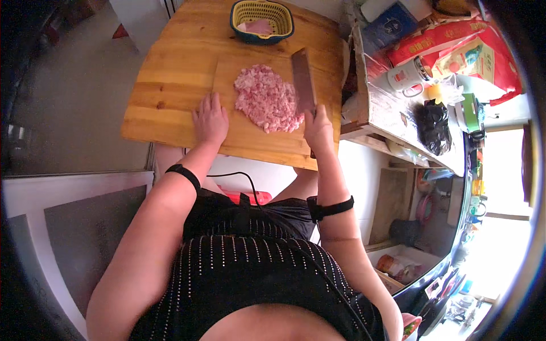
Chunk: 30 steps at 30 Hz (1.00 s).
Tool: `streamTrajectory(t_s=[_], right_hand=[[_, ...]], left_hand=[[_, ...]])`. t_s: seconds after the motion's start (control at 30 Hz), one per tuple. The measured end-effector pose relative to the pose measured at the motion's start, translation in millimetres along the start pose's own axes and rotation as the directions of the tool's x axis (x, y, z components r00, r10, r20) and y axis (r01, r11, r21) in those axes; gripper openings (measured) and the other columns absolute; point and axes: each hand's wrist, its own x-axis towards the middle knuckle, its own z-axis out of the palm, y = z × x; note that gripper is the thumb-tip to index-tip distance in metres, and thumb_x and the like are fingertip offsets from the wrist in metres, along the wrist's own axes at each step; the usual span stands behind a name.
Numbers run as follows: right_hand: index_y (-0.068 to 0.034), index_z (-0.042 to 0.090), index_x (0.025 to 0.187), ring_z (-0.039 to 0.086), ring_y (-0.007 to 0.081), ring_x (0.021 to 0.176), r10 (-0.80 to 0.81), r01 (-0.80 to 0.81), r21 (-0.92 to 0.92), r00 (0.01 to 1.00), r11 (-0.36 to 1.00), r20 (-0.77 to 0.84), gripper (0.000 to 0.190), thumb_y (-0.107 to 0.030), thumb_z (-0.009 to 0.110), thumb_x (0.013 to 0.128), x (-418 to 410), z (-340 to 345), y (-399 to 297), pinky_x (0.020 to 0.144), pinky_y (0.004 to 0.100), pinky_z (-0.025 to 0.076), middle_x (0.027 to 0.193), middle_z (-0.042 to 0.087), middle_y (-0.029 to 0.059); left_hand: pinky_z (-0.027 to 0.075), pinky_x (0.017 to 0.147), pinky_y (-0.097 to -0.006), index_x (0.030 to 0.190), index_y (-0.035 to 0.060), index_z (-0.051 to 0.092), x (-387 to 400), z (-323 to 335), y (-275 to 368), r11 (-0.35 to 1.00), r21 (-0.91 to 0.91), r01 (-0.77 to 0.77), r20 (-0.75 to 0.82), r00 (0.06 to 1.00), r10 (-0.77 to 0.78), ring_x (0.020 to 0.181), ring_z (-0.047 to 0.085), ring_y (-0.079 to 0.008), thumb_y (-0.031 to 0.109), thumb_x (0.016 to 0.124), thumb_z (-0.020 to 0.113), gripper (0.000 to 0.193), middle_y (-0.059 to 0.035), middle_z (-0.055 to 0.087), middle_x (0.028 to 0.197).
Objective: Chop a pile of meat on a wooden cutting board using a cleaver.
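A heap of chopped raw meat [266, 100] lies spread on a wooden cutting board [226, 79], which rests on a wooden table [170, 55]. My right hand [319, 130] grips the handle of a cleaver [303, 81]. Its broad blade stands along the right edge of the meat, pointing away from me. Flat on the board's left edge rests my left hand [211, 121], fingers slightly apart, holding nothing, a short way from the meat. Beyond the board, a yellow colander [279, 15] nested in a dark blue basin [266, 41] contains a pale pink piece [258, 27], perhaps meat.
To the right stands a cluttered shelf unit [390, 108] bearing a white mug [407, 76], a crumpled black plastic bag [433, 125] and red packaging [426, 40]. A black cable [232, 174] hangs between me and the table. A white-framed panel [76, 187] is at left.
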Motion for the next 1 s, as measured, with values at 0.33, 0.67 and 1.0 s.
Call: streamTrajectory(t_s=[0.33,0.67,1.0], right_hand=[[-0.002,0.045,0.104,0.058,0.0507,0.09,0.004,-0.005,-0.017,0.997,1.0,-0.074,0.032,-0.031,0.051,0.093,-3.7,-6.5,11.3,0.079,0.0551,0.046,0.093,0.061,0.033],[-0.003,0.047,0.095,0.046,0.0134,0.041,0.32,-0.331,0.646,0.937,0.688,0.14,0.022,-0.024,0.05,0.095,-20.7,-5.6,49.2,0.035,0.0288,0.037,0.06,0.047,0.0043],[-0.003,0.047,0.098,0.051,0.0178,0.045,0.416,-0.475,0.757,0.861,0.449,0.294,0.021,-0.024,0.049,0.094,-81.5,27.4,59.9,0.041,0.0322,0.045,0.064,0.05,0.0061]], left_hand=[[0.034,0.099,-0.0542,0.135,0.01,0.041,1.1,-0.6,1.9,1.0,-0.015,0.006,0.026,1.0,-0.006,0.128,0.042,-0.0267,0.026,0.091,0.053,0.049,-0.0127,0.047,0.136],[0.033,0.101,-0.0555,0.135,0.0108,0.042,2.7,11.9,-2.5,1.0,-0.011,0.002,-0.02,1.0,-0.002,0.125,0.044,-0.0277,0.026,0.09,0.052,0.048,-0.0126,0.049,0.133],[0.034,0.099,-0.0556,0.134,0.0108,0.042,2.4,5.6,-1.8,1.0,-0.01,-0.016,0.012,1.0,0.016,0.126,0.043,-0.028,0.025,0.09,0.053,0.048,-0.012,0.046,0.135]])
